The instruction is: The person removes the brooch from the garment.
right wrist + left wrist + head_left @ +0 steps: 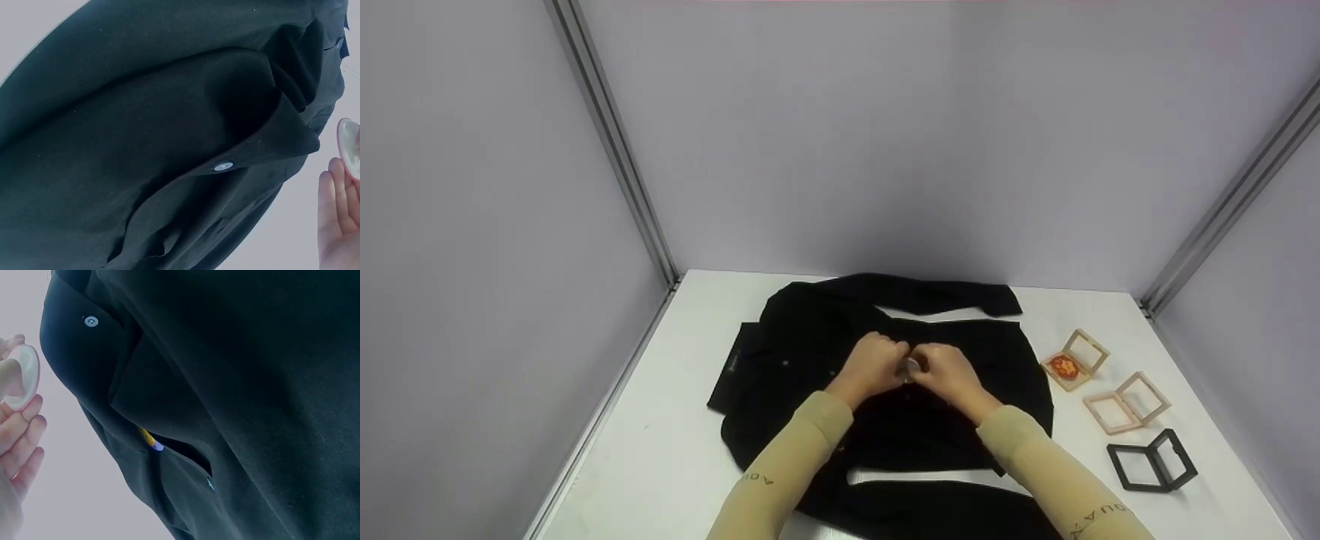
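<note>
A black buttoned shirt (960, 345) lies spread on the white table, its sleeves stretched to the right. Over its middle my left hand (874, 364) and right hand (949, 371) meet, fingers bent around a small round disc (913, 367) between them. The left wrist view shows the white disc (25, 377) with a thin pinkish edge and a finger across its face. It shows again, partly cut off, at the edge of the right wrist view (350, 147). Small pale buttons (223, 166) dot the black cloth. Something yellow and purple (151, 439) peeks through a gap in it.
Three hinged frames stand unfolded at the table's right: a gold one (1093, 350) with a red-orange piece, a pink one (1140, 397) and a black one (1162, 480). Grey panels (840, 135) enclose the back and sides. A flat black piece (727, 375) shows at the shirt's left.
</note>
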Tool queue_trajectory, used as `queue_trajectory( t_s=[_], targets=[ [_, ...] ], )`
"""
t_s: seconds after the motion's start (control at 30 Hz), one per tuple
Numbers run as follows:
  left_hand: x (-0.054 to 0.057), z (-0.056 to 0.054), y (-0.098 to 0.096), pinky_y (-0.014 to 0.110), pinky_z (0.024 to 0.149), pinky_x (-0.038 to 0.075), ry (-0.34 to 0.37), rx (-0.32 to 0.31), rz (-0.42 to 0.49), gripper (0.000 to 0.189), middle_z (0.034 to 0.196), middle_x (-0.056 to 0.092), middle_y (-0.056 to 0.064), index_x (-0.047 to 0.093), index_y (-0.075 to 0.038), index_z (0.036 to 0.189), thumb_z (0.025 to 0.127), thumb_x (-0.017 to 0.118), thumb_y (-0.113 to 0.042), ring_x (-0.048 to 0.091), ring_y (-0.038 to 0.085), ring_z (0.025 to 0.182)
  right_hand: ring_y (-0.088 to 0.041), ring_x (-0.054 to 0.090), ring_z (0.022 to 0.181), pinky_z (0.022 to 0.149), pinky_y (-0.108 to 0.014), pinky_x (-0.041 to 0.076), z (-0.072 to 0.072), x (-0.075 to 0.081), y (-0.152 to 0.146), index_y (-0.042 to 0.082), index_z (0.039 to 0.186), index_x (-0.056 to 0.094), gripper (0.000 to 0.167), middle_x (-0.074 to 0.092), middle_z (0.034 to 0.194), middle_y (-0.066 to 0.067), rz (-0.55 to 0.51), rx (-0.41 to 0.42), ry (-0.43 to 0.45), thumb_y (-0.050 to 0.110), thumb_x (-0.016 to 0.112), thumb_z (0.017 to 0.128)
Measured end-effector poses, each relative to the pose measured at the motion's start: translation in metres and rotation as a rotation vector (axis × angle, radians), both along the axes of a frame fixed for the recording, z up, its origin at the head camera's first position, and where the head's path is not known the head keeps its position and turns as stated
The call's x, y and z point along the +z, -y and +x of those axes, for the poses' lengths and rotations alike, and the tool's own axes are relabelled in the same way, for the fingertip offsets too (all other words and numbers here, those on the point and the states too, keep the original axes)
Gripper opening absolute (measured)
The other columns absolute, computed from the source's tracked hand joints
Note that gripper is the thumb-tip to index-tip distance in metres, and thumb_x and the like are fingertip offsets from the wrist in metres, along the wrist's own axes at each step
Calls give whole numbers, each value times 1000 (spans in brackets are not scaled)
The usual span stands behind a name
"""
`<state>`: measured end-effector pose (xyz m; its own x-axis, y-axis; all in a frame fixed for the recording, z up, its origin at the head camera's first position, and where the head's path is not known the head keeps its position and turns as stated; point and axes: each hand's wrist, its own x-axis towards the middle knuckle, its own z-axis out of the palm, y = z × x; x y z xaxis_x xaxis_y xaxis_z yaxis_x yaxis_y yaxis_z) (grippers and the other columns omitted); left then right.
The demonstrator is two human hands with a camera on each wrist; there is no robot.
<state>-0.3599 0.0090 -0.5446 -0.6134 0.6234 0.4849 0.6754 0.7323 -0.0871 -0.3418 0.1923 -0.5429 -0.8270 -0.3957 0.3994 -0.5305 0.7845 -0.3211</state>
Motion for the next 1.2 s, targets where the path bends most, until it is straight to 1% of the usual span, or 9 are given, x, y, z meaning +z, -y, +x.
queue_trajectory(
  t_s=[0.17,0.23,0.4,0.53,0.6,0.7,0.8,1.0,1.2],
  targets=[
    [0,0,0,33,68,56,18,5,-5,24,65,68,-1,67,-15,78,85,81,-32,63,17,58,-24,66,68,66,-43,57,0,2,2,5,85,74,8,72,77,-8,14,2,-14,7,80,80],
    [1,0,-1,33,69,56,31,7,-10,25,66,68,-1,68,-15,79,86,81,-34,63,17,59,-25,67,68,67,-43,57,0,1,2,5,85,74,7,73,78,-8,17,2,-20,6,79,82],
    [1,-1,-2,32,67,55,29,17,-17,29,65,68,-2,68,-15,79,86,82,-39,63,16,58,-25,69,70,68,-43,59,0,0,3,4,85,74,5,74,79,-9,5,5,-37,5,79,86],
    [2,-1,-2,32,67,56,34,23,-17,31,66,69,-2,68,-15,81,87,83,-42,64,16,60,-24,68,70,68,-42,59,-1,0,2,5,85,75,6,75,79,-9,-7,-10,-27,7,80,88],
    [1,-1,-2,33,72,59,39,23,-10,32,68,70,-2,69,-15,84,86,83,-44,66,16,62,-23,68,70,68,-42,59,-1,1,2,5,87,76,5,75,80,-8,-5,-20,-5,8,79,89],
    [0,-1,-2,38,82,63,44,25,-1,33,70,72,-2,70,-16,88,86,84,-45,70,17,66,-22,67,70,68,-42,58,0,2,1,5,89,75,5,74,81,-7,0,-35,28,9,78,89],
    [-1,0,-2,44,91,63,53,33,-4,32,72,73,-2,69,-17,92,86,83,-44,73,19,71,-20,65,69,67,-41,57,1,3,0,6,89,74,5,73,80,-7,2,-41,52,10,78,87],
    [1,3,-1,38,81,61,82,56,-23,28,75,73,-4,68,-18,92,86,83,-42,71,18,72,-19,63,69,67,-41,56,1,2,1,7,89,73,9,71,79,-6,2,-32,49,11,80,85],
    [-2,2,0,35,72,56,95,46,-23,24,74,72,-3,68,-18,89,86,83,-37,69,18,70,-17,60,68,66,-38,54,1,-1,-1,7,89,73,13,68,77,-4,-6,-32,54,11,83,83]
  ],
)
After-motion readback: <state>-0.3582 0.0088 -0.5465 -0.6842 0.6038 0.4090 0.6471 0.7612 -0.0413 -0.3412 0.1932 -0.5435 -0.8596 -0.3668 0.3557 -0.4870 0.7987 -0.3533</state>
